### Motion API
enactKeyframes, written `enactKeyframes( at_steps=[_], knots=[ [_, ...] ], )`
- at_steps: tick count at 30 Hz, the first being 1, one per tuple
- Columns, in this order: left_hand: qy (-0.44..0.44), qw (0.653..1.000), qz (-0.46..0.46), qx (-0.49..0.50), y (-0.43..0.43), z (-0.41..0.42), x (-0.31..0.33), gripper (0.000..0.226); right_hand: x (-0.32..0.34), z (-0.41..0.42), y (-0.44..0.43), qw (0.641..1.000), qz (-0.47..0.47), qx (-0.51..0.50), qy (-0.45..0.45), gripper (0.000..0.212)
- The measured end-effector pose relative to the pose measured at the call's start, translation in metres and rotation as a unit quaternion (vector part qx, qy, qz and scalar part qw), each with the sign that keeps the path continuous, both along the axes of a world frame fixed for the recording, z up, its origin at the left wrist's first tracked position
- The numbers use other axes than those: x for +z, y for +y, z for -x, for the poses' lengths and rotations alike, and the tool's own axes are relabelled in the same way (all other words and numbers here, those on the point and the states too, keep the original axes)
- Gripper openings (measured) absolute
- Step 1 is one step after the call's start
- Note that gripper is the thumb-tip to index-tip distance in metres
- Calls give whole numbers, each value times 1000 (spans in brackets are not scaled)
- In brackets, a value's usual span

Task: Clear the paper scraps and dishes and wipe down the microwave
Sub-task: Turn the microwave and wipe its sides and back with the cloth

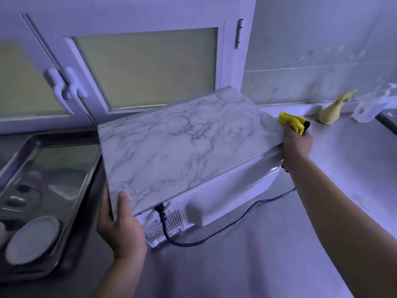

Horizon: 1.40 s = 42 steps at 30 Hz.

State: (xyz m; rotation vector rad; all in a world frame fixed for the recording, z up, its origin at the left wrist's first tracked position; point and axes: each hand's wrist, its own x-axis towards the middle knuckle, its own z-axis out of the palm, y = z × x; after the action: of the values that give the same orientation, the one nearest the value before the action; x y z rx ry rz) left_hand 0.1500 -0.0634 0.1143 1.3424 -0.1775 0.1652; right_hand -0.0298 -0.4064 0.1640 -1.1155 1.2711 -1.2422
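Microwave (182,147) on counter (257,265), skewed, back and cord (214,233) toward person, likely for rear wiping. Left hand (122,231) grips its near-left corner. Right hand (297,145), clutching cloth (293,122), steadies its right corner. Plate (32,239) in sink (12,164), left of microwave.

The microwave (184,147) is white with a grey-veined marble-patterned top. It sits askew on the worktop (257,265), its vented back and black power cord (214,237) facing the camera. A bunched yellow cloth (292,122) is pressed against its far right corner, gripped by the right hand (297,147). A round white plate (32,239) lies in the steel sink (25,151) just left of the microwave.
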Motion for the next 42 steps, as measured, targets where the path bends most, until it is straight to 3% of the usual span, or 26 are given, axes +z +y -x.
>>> enactKeyframes(
  at_steps=[9, 14, 16, 18, 21, 23, 26, 28, 30, 32, 34, 37, 39, 42],
  knots=[
    [72, 997, -20, -24, -6, -134, 6, 41, -20, -36, 44, 995, 17, -96, -29, 17],
    [113, 988, -58, -84, -8, -171, 14, 43, -24, -44, 62, 994, 24, -76, -69, 29],
    [111, 986, -87, -92, -6, -167, 16, 37, -21, -41, 64, 995, 28, -57, -74, 30],
    [60, 978, -187, -75, 1, -161, 23, 41, -18, -36, 63, 997, 26, -23, -75, 30],
    [-159, 902, -401, -10, 2, -154, 50, 45, -17, -17, 67, 995, -8, 29, -92, 28],
    [-312, 849, -423, -57, -16, -144, 67, 42, -20, -3, 81, 993, -50, 15, -110, 29],
    [-322, 792, -467, -226, -66, -115, 83, 38, -38, 10, 116, 979, -176, -76, -63, 46],
    [-315, 730, -530, -296, -106, -95, 86, 47, -58, 13, 134, 967, -223, -103, -70, 51],
    [-338, 664, -575, -338, -146, -80, 87, 57, -64, 11, 147, 959, -243, -109, -97, 30],
    [-340, 623, -605, -361, -180, -70, 87, 60, -57, 5, 150, 971, -187, -99, -109, 17],
    [-344, 609, -616, -364, -202, -64, 83, 57, -43, -5, 146, 991, -30, -89, -90, 31],
    [-367, 604, -624, -333, -214, -62, 73, 55, -22, -28, 135, 973, 215, -66, -60, 48],
    [-372, 600, -631, -323, -215, -65, 67, 59, -25, -45, 129, 961, 270, -58, 25, 51],
    [-378, 614, -617, -315, -214, -67, 63, 59, -63, -69, 133, 949, 274, -65, 142, 65]
  ],
)
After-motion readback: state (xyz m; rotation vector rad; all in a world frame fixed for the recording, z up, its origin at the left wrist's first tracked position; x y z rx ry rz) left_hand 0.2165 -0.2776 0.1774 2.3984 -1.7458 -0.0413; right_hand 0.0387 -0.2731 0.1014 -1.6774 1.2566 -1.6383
